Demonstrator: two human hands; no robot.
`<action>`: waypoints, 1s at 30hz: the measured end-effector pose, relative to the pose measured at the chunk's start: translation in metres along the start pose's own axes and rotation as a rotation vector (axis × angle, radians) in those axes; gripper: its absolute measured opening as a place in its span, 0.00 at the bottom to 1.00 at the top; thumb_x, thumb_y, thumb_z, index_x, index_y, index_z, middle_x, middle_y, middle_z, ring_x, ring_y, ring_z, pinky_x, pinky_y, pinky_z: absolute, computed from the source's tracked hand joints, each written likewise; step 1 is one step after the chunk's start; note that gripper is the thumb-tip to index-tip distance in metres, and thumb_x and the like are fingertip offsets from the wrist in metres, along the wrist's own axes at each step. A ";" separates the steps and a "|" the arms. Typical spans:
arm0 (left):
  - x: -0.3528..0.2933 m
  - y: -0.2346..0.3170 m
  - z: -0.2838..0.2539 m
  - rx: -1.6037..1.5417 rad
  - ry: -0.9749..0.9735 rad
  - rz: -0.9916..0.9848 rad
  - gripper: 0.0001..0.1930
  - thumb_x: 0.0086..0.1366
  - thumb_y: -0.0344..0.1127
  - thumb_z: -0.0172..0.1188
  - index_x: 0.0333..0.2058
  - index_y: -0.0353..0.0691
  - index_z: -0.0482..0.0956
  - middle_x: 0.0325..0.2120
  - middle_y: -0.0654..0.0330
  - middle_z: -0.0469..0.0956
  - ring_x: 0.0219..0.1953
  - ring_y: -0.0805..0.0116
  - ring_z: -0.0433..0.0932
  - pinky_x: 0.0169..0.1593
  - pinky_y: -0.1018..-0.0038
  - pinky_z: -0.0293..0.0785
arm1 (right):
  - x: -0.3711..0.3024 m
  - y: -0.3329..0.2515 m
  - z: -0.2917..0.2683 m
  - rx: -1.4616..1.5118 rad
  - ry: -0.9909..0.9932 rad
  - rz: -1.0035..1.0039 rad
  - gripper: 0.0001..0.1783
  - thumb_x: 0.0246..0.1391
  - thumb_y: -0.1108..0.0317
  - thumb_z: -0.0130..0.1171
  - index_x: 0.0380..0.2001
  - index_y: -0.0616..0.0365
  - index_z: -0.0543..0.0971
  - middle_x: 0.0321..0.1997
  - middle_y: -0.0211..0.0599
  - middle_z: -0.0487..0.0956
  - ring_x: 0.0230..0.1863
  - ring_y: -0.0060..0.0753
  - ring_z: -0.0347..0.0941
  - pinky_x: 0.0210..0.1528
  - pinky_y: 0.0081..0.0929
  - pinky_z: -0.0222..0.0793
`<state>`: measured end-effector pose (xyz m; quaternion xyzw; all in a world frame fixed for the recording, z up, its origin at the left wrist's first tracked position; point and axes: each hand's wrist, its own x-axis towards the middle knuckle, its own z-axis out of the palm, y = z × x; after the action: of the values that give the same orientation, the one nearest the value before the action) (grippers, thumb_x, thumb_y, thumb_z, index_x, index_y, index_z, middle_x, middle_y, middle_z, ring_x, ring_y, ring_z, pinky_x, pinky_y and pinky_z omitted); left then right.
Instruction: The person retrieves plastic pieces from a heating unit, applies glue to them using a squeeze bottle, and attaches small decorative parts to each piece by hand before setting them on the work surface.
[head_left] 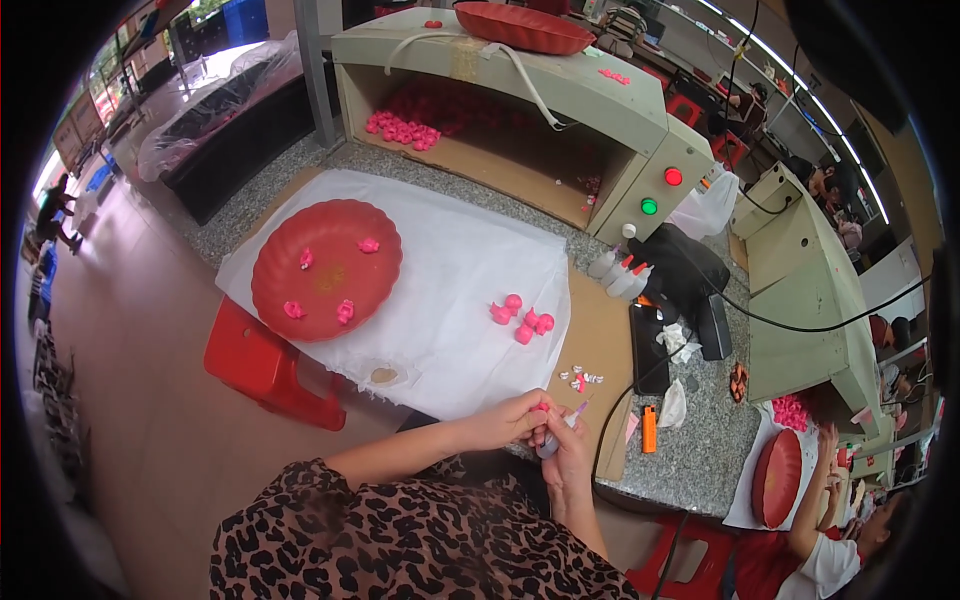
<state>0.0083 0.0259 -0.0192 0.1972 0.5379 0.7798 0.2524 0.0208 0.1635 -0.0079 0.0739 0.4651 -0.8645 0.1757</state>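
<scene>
My left hand [515, 418] pinches a small pink piece [541, 407] between its fingertips. Close beside it, my right hand [570, 452] is closed around a small translucent squeeze bottle [547, 447] with a thin needle tip pointing up and away. The two hands nearly touch in front of the table's near edge. Just beyond them, a group of tiny white and silvery pieces [580, 379] lies on brown cardboard. Several round pink pieces [523, 318] sit on the white sheet [450, 260]. To the left, a red scalloped tray [330, 220] carries several small pink figures, spaced apart.
A pale metal box with an open front [500, 80] stands behind, pink pieces inside. Right of the cardboard are glue bottles [627, 277], an orange lighter [649, 430], crumpled tissue [678, 343] and a black cable. A red stool [270, 360] stands left; a co-worker [810, 540] sits right.
</scene>
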 end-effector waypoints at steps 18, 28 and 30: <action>0.005 0.007 0.003 0.023 0.048 -0.078 0.10 0.64 0.38 0.38 0.40 0.39 0.60 0.21 0.63 0.65 0.21 0.80 0.62 0.24 0.86 0.59 | 0.001 -0.005 0.004 0.047 0.056 0.012 0.08 0.49 0.66 0.51 0.24 0.60 0.70 0.17 0.31 0.69 0.17 0.21 0.64 0.20 0.17 0.61; -0.003 0.010 -0.002 -0.237 0.072 -0.129 0.12 0.65 0.42 0.35 0.40 0.41 0.59 0.19 0.63 0.62 0.14 0.79 0.59 0.16 0.86 0.55 | 0.002 -0.010 0.004 0.078 0.047 0.035 0.09 0.50 0.64 0.52 0.23 0.57 0.70 0.16 0.28 0.69 0.15 0.17 0.63 0.17 0.14 0.61; -0.004 0.011 -0.004 -0.319 0.079 -0.160 0.14 0.65 0.44 0.33 0.39 0.41 0.60 0.18 0.64 0.61 0.13 0.79 0.58 0.15 0.85 0.54 | 0.002 -0.009 0.003 0.068 0.058 0.051 0.09 0.49 0.64 0.52 0.23 0.57 0.70 0.15 0.28 0.69 0.15 0.17 0.63 0.17 0.14 0.60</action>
<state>0.0068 0.0171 -0.0102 0.0805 0.4311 0.8396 0.3205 0.0156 0.1651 0.0007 0.1167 0.4383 -0.8726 0.1811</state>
